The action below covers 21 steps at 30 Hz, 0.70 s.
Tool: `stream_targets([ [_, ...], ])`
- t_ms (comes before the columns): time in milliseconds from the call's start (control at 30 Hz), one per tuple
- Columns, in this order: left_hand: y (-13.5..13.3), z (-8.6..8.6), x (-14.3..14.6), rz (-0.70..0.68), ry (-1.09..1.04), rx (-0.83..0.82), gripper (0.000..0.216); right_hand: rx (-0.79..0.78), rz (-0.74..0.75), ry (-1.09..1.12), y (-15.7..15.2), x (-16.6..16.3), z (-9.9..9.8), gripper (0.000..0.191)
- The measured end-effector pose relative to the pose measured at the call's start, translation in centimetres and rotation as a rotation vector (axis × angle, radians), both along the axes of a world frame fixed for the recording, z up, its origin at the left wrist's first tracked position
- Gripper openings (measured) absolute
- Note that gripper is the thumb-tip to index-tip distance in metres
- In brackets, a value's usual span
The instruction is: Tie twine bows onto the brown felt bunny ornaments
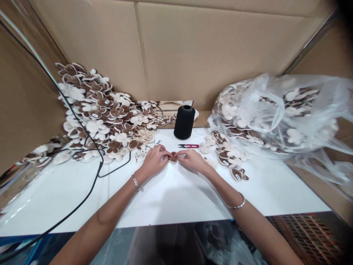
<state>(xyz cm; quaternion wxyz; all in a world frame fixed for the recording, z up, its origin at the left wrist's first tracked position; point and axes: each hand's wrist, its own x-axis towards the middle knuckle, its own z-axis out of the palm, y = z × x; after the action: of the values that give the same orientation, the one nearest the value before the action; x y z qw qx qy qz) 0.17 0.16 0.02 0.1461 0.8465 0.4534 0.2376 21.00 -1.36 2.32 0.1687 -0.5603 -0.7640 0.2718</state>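
Near the middle of the white table, a small brown plush patch with a pale edge (173, 160) lies between my two hands. My left hand (156, 159) pinches its left side, thumb and fingertips together. On the opposite side my right hand (191, 159) has its fingertips closed on the patch. My fingers cover much of it, so its full shape is hidden. Just beyond the hands lie red-handled thread snips (188, 146), and behind them a cone of black thread (184, 122) stands upright.
A big heap of brown and white bunny-shaped patches (95, 126) fills the left back. Cream cord pieces (146, 136) lie beside it. At right are several patches with cord bows (239, 174) and a clear plastic bag of patches (264, 110). A black cable (93, 189) crosses the left side; cardboard walls (193, 51) surround the table.
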Motion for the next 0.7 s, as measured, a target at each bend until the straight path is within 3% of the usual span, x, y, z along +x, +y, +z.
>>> stream_targets([
  [467, -0.53, 0.81, 0.28, 0.075, 0.129, 0.155, 0.012, 0.1, -0.109, -0.16, -0.51, -0.4, -0.02, 0.021],
  [700, 0.15, 0.36, 0.14, -0.128, 0.044, 0.123, 0.014, 0.199, 0.014, -0.05, -0.42, -0.36, -0.55, 0.022],
])
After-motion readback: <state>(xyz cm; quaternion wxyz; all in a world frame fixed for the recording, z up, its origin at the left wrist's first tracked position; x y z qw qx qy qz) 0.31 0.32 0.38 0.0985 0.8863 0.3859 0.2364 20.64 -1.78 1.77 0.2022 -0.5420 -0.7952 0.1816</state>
